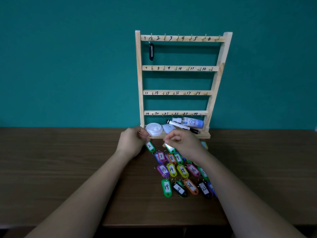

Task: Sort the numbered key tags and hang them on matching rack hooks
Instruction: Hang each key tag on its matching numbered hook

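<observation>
— Where do the loose tags sit?
— On the table [68, 169], nearer the body than both grips: tag 19 [166, 187] closest, tag 14 [171, 169] next, tag 8 [171, 158] just short of the knuckles.
— The grips?
— The left hand [132, 142] pinches the ring of green tag 2 [150, 146], just under its fingertips. The right hand [184, 143] curls over another green tag [169, 148]; a hold, I cannot tell.
— Beyond?
— The rack [139, 83], with a black tag [151, 52] hanging on hook 1 [151, 37].

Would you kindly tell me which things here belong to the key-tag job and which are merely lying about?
Job: rack, black tag on hook 1, tag 2 in the left hand, green tag in the right hand, numbered tags on the table.
Lying about: white tub, marker, spray bottle.
</observation>
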The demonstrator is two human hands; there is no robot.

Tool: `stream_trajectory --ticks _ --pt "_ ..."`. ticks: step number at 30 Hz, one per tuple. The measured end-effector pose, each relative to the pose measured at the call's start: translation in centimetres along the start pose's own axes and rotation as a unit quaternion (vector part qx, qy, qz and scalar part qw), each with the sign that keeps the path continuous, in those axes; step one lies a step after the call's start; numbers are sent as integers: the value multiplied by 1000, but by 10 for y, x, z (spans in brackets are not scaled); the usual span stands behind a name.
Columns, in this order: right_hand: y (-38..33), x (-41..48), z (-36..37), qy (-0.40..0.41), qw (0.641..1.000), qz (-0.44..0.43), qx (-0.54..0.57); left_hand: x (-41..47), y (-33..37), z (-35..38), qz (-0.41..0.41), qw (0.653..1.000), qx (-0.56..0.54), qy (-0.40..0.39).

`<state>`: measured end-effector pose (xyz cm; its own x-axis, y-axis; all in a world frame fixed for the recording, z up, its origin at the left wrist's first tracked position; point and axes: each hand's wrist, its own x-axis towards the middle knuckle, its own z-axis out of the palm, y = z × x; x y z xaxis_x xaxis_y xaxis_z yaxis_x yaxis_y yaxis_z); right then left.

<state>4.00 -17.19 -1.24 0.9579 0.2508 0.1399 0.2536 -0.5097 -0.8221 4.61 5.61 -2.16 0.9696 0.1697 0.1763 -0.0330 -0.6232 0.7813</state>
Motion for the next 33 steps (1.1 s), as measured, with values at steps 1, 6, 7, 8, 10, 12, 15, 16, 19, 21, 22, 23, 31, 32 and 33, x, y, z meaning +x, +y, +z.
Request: stream_trajectory --ticks 1,6,7,8,10,12,15,16,19,21,22,23,31,32,33 --pt "0 0 1 6 1000 -2 -8 0 1 -1 6 1000 -10 6" --pt "-11 2 -2 75 996 -44 -20 -1 21 -8 46 997 -59 12" --pt "-15 3 -4 93 994 -53 -18 -1 27 -11 58 996 -61 13" --pt "-20 6 -7 110 992 -61 -15 -1 33 -16 69 996 -63 17" --pt "-30 14 -14 145 987 -75 -7 2 43 -26 83 994 -72 23" --pt "-45 24 -25 173 980 -99 -10 9 53 -38 97 992 -75 29" --pt "-75 43 -42 205 969 -140 -16 18 72 -55 114 991 -69 29" --pt "-86 50 -48 212 966 -147 -18 21 79 -60 119 990 -72 29" --pt "-121 70 -66 238 955 -179 -15 28 102 -73 142 987 -71 40" --pt "-144 82 -78 266 943 -198 -23 35 119 -80 152 985 -67 47" --pt "-154 88 -84 283 936 -206 -29 38 126 -85 157 984 -68 49" --pt "-164 93 -89 297 931 -211 -31 41 134 -88 163 983 -72 51" --pt "-208 119 -113 354 909 -214 -53 59 188 -118 206 971 -78 96" --pt "-210 121 -114 356 908 -209 -64 61 194 -120 207 970 -81 101" --pt "-211 122 -114 355 910 -201 -76 64 199 -122 209 969 -83 107"
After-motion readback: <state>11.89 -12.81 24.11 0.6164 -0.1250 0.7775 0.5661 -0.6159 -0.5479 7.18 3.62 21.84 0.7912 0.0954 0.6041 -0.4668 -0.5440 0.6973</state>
